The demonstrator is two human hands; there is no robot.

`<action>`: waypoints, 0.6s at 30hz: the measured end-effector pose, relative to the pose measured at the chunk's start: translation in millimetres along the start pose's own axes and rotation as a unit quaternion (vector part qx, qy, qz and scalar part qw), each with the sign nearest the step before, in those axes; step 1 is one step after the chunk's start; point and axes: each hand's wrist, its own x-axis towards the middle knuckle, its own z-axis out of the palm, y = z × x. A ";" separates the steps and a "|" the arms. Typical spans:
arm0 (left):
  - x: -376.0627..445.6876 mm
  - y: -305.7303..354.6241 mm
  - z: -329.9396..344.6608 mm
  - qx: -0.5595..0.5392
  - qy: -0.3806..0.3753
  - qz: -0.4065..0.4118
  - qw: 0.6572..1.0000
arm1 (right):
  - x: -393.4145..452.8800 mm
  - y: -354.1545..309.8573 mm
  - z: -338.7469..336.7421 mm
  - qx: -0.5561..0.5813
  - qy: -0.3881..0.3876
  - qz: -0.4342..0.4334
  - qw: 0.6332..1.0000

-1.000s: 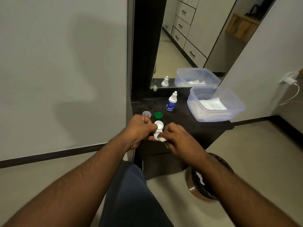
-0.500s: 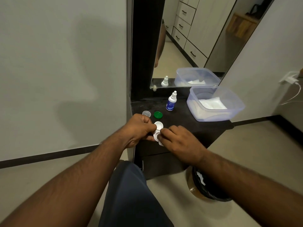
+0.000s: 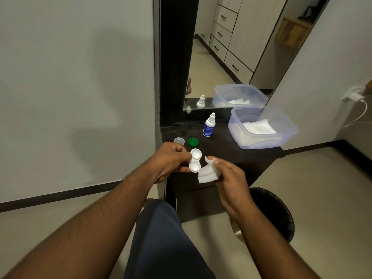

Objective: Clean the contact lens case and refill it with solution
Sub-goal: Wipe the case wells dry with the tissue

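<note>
- Your left hand [image 3: 171, 160] grips the white twin-well plastic lens case [image 3: 194, 160] above the dark counter [image 3: 225, 147], wells uncapped.
- Your right hand [image 3: 227, 176] pinches a folded white tissue [image 3: 208, 174] just beside it.
- Wiping looks done or nearly so; refilling from the small blue-labelled white dropper bottle [image 3: 209, 125] and capping remain.

White lens case [image 3: 194, 163], both wells plain. White wipe [image 3: 208, 174], unpatterned. Green cap [image 3: 193, 141]; clear, greyish cap [image 3: 179, 140]. Solution bottle [image 3: 209, 125]: white body and nozzle, blue label with white print too small to read. Translucent bluish tub [image 3: 281, 135] with white tissues [image 3: 258, 127]. Desk [image 3: 221, 150] black, matt. Bin [image 3: 275, 214] black-lined, tan rim. Wall [image 3: 70, 77] pale grey, dark skirting; floor [image 3: 322, 188] beige.
</note>
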 end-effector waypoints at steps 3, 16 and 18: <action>-1.1 1.0 -1.2 -0.007 -0.011 0.003 1.000 | 6.0 -6.8 -7.7 -0.286 -0.071 -0.224 0.929; -5.2 3.2 -4.1 -0.009 -0.047 -0.006 0.999 | 36.3 -25.1 -1.5 -0.545 -0.276 -0.467 0.640; -3.8 2.2 -5.4 -0.003 -0.048 -0.006 0.999 | 39.4 -24.1 1.7 -0.568 -0.279 -0.493 0.596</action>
